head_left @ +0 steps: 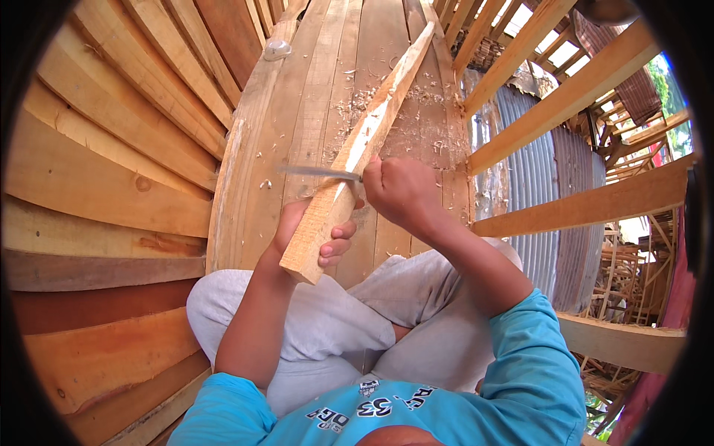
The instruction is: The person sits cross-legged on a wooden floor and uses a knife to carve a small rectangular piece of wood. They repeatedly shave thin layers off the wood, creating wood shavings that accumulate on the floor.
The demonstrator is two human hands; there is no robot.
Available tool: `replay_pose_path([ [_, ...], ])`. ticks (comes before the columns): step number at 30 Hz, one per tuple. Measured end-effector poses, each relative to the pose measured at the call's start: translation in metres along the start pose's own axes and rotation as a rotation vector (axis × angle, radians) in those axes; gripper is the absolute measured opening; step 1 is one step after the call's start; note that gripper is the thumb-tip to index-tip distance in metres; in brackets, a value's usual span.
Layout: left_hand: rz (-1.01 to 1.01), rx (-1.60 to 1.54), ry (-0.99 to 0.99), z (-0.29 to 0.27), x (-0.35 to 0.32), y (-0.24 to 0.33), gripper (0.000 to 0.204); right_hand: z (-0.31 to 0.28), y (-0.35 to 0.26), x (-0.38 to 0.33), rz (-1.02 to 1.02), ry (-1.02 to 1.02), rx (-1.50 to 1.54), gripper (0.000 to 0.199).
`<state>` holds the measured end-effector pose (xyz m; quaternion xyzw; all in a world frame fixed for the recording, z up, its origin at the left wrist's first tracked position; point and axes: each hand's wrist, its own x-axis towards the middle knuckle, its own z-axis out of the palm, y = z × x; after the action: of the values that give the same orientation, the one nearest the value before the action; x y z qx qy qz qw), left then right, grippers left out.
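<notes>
Both hands' fingers (338, 241) closed: wooden stake (357, 152), knife (320, 173)

Turquoise short-sleeved shirt (446, 405) — light grey trousers (327, 320)

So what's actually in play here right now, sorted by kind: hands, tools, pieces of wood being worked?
Hands: 2, the left hand gripping the wood from below, the right hand closed on the knife.
Knives: 1, the knife, blade pointing left across the wood.
Wood being carved: 1, the long pale wooden stick.
Total: 4.
</notes>
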<state>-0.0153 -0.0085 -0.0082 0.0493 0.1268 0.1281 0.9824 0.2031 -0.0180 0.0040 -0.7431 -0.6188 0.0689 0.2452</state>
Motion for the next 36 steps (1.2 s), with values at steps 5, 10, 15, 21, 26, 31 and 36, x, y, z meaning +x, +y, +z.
replay_pose_path([
  [5, 0.016, 0.001, 0.095, 0.000, 0.004, 0.001, 0.054, 0.002, 0.023, 0.017, 0.024, 0.074, 0.003, 0.052],
  [10, -0.020, -0.034, -0.009, -0.003, 0.001, 0.000, 0.053, 0.008, 0.008, 0.001, -0.089, 0.097, -0.012, 0.048],
  [15, 0.003, -0.035, 0.041, -0.006, 0.006, 0.005, 0.053, 0.014, 0.005, 0.006, 0.015, 0.019, -0.039, 0.049],
  [21, -0.003, -0.032, 0.038, -0.002, 0.006, 0.002, 0.051, 0.008, 0.029, 0.030, 0.075, 0.090, 0.005, 0.053],
  [26, 0.015, 0.072, 0.043, -0.004, 0.001, 0.001, 0.052, 0.022, 0.039, 0.028, 0.108, 0.016, -0.075, 0.054],
  [31, 0.021, 0.098, 0.075, -0.003, -0.004, 0.000, 0.053, 0.011, 0.016, 0.011, 0.038, -0.020, -0.049, 0.056],
  [36, 0.002, 0.109, 0.099, 0.003, 0.004, -0.006, 0.053, 0.017, 0.069, 0.036, 0.133, 0.098, -0.061, 0.050],
])
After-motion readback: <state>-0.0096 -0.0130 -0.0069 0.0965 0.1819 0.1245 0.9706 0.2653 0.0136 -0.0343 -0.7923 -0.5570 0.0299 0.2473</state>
